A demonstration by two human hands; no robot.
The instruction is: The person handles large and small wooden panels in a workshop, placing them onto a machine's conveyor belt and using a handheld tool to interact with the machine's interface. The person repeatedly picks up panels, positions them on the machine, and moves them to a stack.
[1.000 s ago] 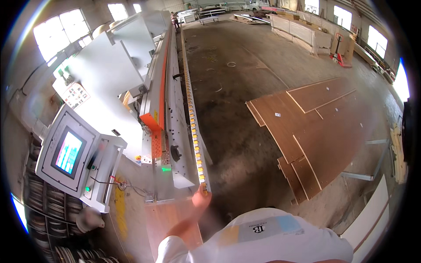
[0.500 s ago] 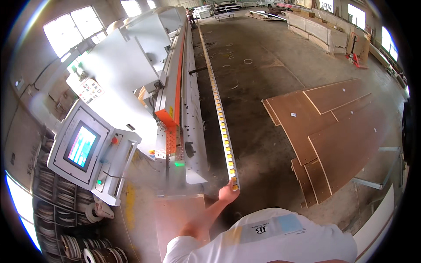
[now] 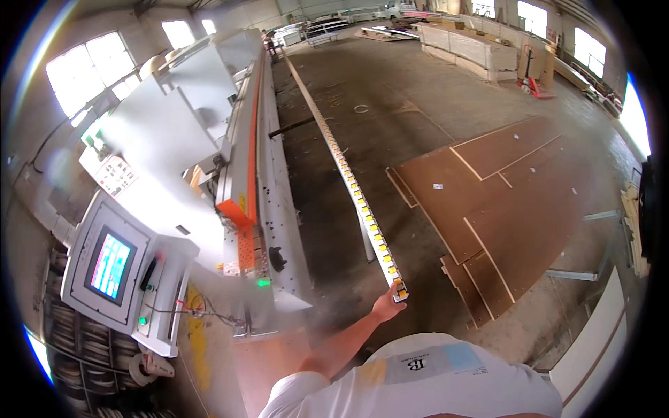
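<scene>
From the lower edge my left arm reaches forward, and my left hand (image 3: pixel 388 304) is closed around the near end of a long roller rail (image 3: pixel 380 245). This narrow pale rail carries a row of yellow rollers and runs far back along the machine's right side. My thumb side lies by the last rollers; the fingers beneath are partly hidden. A pale support leg (image 3: pixel 366 238) shows under the rail. Left of it stands a long white machine (image 3: pixel 282 237) with an orange bracket (image 3: pixel 238 214). My right hand is out of view.
A control panel (image 3: pixel 111 265) with a lit screen stands at left, above racks of coiled rolls (image 3: pixel 94 359). Brown boards (image 3: pixel 481 209) lie stacked at right. Near the machine's far end is another person (image 3: pixel 269 43). A red pallet jack (image 3: pixel 535 87) stands farther back.
The near end of the roller rail has swung right, away from the machine, with my left hand still on it. Its support leg now shows. My view has turned slightly right.
</scene>
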